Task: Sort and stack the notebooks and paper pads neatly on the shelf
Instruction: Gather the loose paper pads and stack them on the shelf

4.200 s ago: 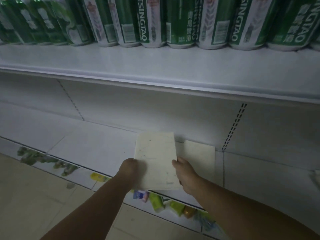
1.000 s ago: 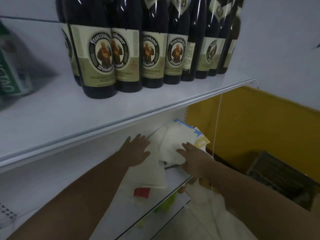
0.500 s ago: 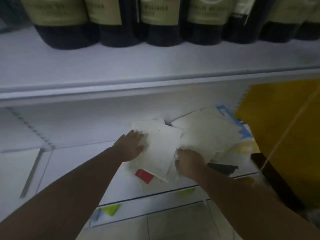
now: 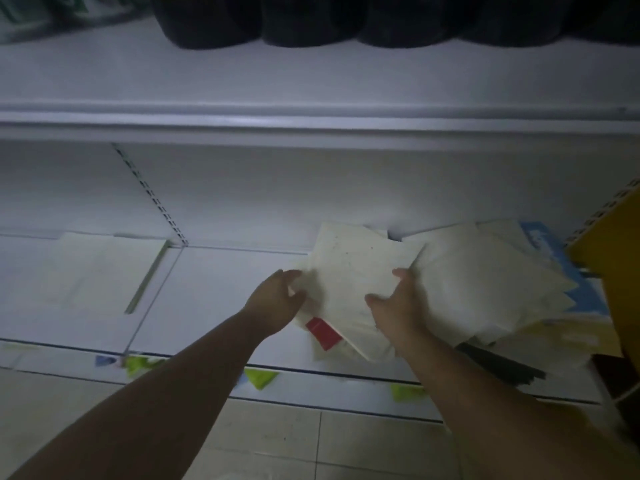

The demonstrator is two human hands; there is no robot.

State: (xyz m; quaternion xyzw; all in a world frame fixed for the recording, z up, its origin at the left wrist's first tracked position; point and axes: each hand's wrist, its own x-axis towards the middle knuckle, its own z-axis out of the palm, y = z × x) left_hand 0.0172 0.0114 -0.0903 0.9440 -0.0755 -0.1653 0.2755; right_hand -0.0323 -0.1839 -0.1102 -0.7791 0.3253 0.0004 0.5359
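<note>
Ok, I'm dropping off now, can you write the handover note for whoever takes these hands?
Left hand grips the cream pad at its left edge; right hand holds its right edge. It sits askew over a red item on the shelf.
Done: what looks like flat pads at far left.
To do: square this pad, then sort the loose pile at the right end.

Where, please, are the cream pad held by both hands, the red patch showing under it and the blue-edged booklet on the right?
cream pad (image 4: pixel 349 271): head view, middle of its speckled top face.
red patch (image 4: pixel 323 332): head view, centre of the red area.
blue-edged booklet (image 4: pixel 542 242): head view, blue strip at its far corner.
</note>
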